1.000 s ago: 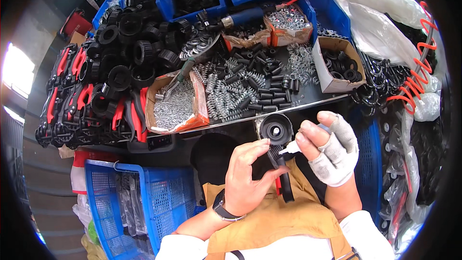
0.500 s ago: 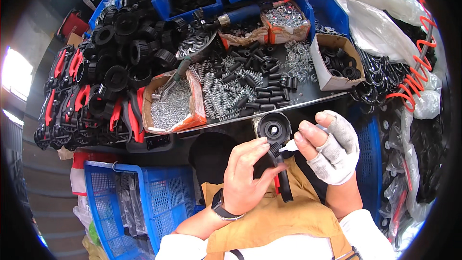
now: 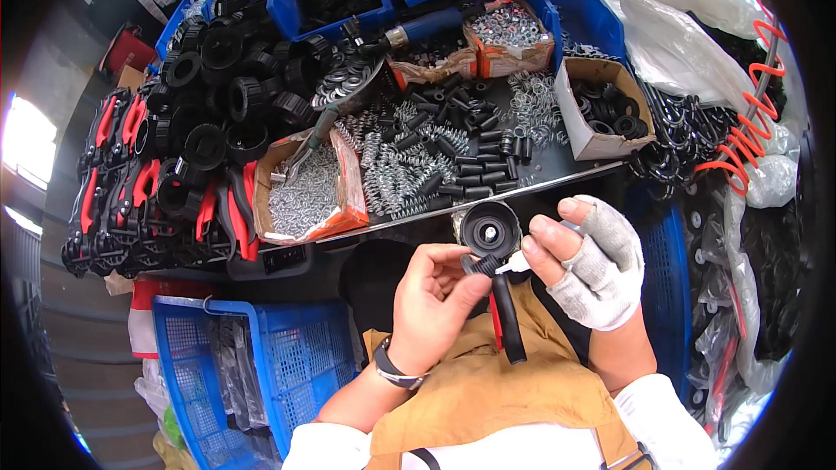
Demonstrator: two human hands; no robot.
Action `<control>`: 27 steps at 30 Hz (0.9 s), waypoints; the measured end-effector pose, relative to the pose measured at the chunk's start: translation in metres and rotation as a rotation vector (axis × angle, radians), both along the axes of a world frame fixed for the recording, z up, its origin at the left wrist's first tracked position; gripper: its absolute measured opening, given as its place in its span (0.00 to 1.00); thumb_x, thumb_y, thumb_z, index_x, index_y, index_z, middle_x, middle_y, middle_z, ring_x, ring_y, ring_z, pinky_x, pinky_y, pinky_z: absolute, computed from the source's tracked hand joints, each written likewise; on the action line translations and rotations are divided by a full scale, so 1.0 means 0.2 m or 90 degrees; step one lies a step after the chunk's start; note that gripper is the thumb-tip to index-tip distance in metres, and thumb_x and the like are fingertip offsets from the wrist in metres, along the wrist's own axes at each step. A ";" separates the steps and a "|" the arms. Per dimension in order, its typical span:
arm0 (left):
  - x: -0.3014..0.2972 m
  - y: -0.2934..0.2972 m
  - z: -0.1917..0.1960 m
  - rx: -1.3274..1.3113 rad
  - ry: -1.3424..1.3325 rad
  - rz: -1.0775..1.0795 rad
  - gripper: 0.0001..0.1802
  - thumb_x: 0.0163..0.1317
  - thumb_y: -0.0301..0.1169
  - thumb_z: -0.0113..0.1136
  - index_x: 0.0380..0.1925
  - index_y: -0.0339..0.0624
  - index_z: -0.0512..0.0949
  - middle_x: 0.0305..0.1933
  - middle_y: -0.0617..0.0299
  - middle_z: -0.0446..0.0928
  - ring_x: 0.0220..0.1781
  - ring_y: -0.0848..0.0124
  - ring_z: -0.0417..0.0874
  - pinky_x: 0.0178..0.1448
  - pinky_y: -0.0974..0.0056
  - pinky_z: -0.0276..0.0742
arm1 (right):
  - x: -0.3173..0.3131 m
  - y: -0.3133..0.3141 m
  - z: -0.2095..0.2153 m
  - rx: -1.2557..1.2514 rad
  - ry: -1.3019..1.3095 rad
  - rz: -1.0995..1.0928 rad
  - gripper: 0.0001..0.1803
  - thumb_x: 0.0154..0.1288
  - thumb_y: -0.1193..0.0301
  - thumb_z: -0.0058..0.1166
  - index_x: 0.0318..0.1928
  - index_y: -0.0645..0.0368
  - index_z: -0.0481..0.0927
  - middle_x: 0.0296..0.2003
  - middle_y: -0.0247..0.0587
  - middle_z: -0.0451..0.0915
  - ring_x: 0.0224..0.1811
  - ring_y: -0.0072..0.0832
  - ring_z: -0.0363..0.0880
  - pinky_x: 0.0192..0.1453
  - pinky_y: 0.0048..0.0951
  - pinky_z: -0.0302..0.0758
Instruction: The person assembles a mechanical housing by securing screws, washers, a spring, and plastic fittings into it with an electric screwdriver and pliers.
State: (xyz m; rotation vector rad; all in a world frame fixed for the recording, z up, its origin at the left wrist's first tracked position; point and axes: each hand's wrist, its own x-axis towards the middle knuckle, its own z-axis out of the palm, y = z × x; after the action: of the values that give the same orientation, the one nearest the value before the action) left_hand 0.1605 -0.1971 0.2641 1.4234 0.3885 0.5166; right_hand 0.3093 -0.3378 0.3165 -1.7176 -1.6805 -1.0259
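Between the thumb and fingers of my left hand (image 3: 433,300) is a small black ribbed part (image 3: 481,265). My right hand (image 3: 592,265), in a grey-white fingerless glove, pinches a small bottle with a white nozzle (image 3: 512,264); most of the bottle is hidden by the fingers. The nozzle's tip points left, right at the ribbed part. Just beyond my hands, at the table edge, is a round black fitting (image 3: 489,231) with a pale pin in its centre. Below it, a black and red handle (image 3: 508,322) hangs over my tan apron (image 3: 470,400).
The table holds loose springs (image 3: 396,176), black sleeves (image 3: 488,165), a box of small screws (image 3: 305,196), and a box of black rings (image 3: 605,109). Black-red handles (image 3: 235,213) and black caps (image 3: 205,146) pile up left. A blue basket (image 3: 300,365) stands below; a red coiled hose (image 3: 740,152) hangs right.
My left fingers have closed from a spread pose onto the ribbed part, which has shifted slightly left. The nozzle stays beside it. The whole view has shifted a little.
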 end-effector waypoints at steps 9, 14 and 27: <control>0.02 0.04 0.00 -0.275 0.022 -0.097 0.26 0.65 0.49 0.65 0.43 0.36 0.71 0.35 0.54 0.82 0.32 0.69 0.85 0.34 0.68 0.81 | 0.00 0.00 0.00 -0.004 -0.004 -0.006 0.12 0.47 0.75 0.67 0.36 0.51 0.85 0.45 0.34 0.83 0.51 0.36 0.80 0.46 0.37 0.87; 0.01 0.03 -0.01 -0.274 0.011 -0.112 0.22 0.66 0.43 0.66 0.44 0.37 0.71 0.36 0.57 0.81 0.33 0.73 0.84 0.36 0.70 0.80 | -0.01 0.00 0.01 -0.015 0.009 0.012 0.11 0.47 0.75 0.65 0.34 0.51 0.85 0.44 0.34 0.84 0.48 0.36 0.82 0.45 0.37 0.86; 0.01 0.02 -0.01 -0.248 0.000 -0.108 0.18 0.65 0.35 0.68 0.45 0.37 0.71 0.39 0.60 0.80 0.38 0.77 0.81 0.42 0.71 0.80 | -0.01 0.01 0.01 -0.012 0.018 0.008 0.10 0.48 0.74 0.65 0.35 0.51 0.85 0.42 0.33 0.84 0.47 0.35 0.83 0.46 0.38 0.86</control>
State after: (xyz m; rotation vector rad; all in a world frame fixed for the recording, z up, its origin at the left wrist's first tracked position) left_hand 0.1621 -0.1926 0.2613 1.0678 0.3433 0.2833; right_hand 0.3074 -0.3352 0.3183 -1.7230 -1.6874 -0.9785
